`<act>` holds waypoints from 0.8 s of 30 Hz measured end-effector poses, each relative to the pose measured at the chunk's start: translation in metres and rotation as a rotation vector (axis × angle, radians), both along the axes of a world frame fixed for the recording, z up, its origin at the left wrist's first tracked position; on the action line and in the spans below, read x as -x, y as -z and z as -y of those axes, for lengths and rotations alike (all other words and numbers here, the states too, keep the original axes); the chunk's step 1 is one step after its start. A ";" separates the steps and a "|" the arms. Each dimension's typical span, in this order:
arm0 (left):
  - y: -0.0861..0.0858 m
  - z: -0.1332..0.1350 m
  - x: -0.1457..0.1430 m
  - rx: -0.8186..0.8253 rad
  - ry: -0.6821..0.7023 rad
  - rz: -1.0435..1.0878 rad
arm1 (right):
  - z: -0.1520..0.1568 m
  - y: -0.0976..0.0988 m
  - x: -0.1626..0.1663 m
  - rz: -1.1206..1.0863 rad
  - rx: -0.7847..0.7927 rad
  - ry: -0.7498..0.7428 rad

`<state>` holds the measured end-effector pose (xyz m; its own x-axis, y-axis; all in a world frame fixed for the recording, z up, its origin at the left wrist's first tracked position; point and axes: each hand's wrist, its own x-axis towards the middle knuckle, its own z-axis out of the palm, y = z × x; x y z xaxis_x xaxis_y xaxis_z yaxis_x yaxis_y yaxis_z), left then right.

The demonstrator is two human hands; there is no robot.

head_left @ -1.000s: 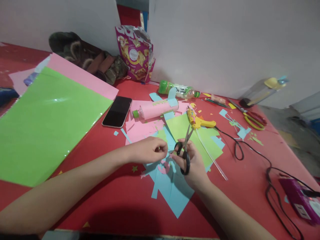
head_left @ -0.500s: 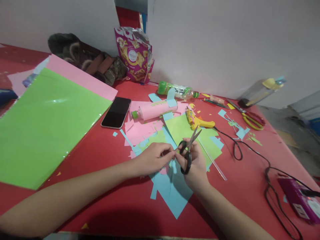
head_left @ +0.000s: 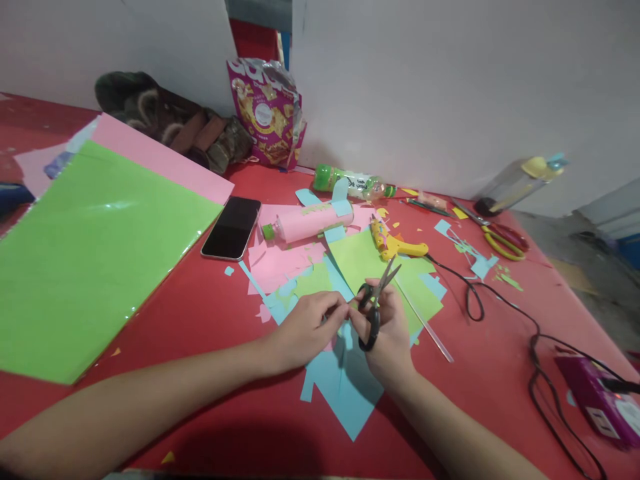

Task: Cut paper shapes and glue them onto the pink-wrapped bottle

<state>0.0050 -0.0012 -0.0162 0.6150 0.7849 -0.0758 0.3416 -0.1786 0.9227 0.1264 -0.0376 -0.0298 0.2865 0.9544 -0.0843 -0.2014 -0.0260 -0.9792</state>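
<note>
My right hand (head_left: 389, 333) is closed on a pair of black-handled scissors (head_left: 371, 327), their blades parted and pointing up and away from me. The fingertips of my left hand (head_left: 313, 327) are pinched together and meet the right thumb and fingers. Whatever lies between those fingertips is too small or hidden to make out. Beneath both hands spreads blue paper (head_left: 345, 400) with cut edges, and green paper (head_left: 355, 257) lies just beyond. A pink-wrapped bottle (head_left: 310, 223) with a green cap rests on its side farther back.
A yellow glue gun (head_left: 400, 247) trails a black cord to a purple power strip (head_left: 595, 400). A clear stick (head_left: 427, 327) lies right of my hands. Left are a phone (head_left: 232, 228) and green sheets (head_left: 100, 267). Behind stand a snack bag (head_left: 265, 113) and a lying green bottle (head_left: 350, 181).
My two hands stay together in nearly the same spot, with only a slight shift of the fingers and scissors. The view has moved a little.
</note>
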 end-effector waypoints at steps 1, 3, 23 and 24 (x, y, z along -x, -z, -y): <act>0.001 0.000 0.000 -0.008 -0.004 -0.004 | 0.000 0.000 0.000 0.003 0.000 0.001; 0.001 0.000 0.000 -0.039 -0.010 -0.017 | 0.000 0.000 0.000 0.006 0.001 0.001; -0.024 -0.034 0.024 -0.213 -0.070 -0.048 | 0.002 -0.002 0.000 -0.147 0.121 -0.363; -0.027 -0.036 0.026 -0.214 -0.077 -0.047 | 0.003 -0.003 0.000 -0.178 0.124 -0.424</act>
